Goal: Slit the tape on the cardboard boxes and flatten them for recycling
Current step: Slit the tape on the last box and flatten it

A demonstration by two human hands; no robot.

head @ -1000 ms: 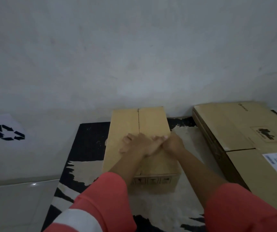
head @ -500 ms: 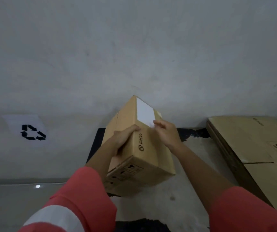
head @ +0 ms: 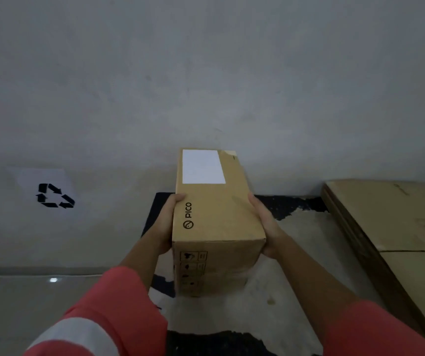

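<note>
A small brown cardboard box [head: 219,217] printed "PICO", with a white label on its top face, stands on its narrow side in the middle of the view. My left hand [head: 166,224] grips its left side, thumb hooked over the top edge. My right hand [head: 265,224] grips its right side, fingers hidden behind the box. A larger flat cardboard box [head: 396,227] lies to the right, apart from both hands. No cutting tool is visible.
A black and white patterned mat [head: 283,299] lies under the small box on the floor. A grey wall [head: 206,86] rises right behind. A white sheet with a black recycling symbol [head: 54,195] hangs on the wall at the left.
The small box was lying flat under both hands, then got lifted and turned. Now it stands on its narrow side, label face up, held from both sides.
</note>
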